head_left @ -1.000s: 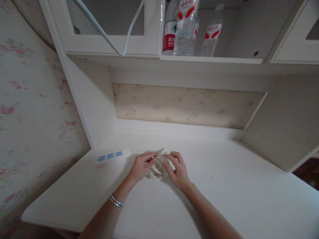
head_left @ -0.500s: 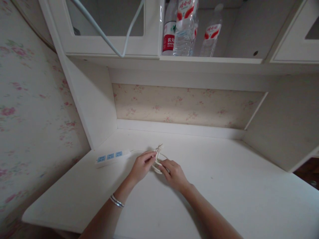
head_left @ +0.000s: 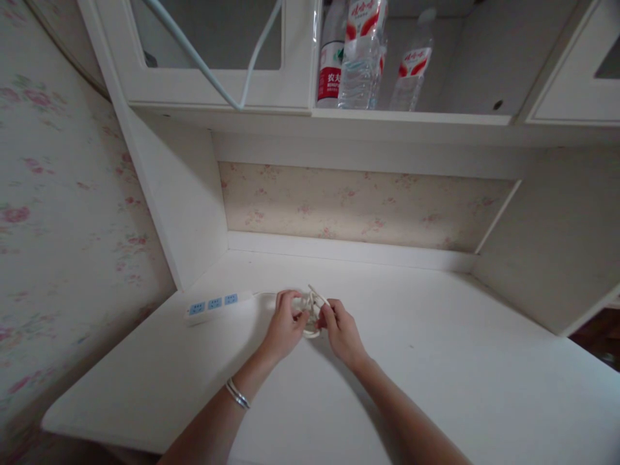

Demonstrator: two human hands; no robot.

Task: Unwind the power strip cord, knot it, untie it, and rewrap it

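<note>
A white power cord [head_left: 311, 334] is bunched in loops between my two hands, just above the desk. My left hand [head_left: 285, 326] curls round the left side of the bundle, its thumb and fingers closed on the loops. On the other side, my right hand [head_left: 341, 329] pinches a strand of the cord that sticks up at a slant. From the bundle the cord runs left, behind my left hand, to a white power strip [head_left: 217, 306] with blue sockets lying flat on the desk. Its plug cannot be clearly made out.
The white desk [head_left: 436, 361] reaches to a low back ledge and side panels. Overhead is a shelf with several plastic bottles [head_left: 358, 64]. A pale blue bent rod or cable [head_left: 213, 77] hangs before the cabinet door. Flowered wallpaper [head_left: 72, 226] covers the left wall.
My left hand has shifted slightly right and opened wider round the loops. My right hand has turned upward and now pinches a raised strand.
</note>
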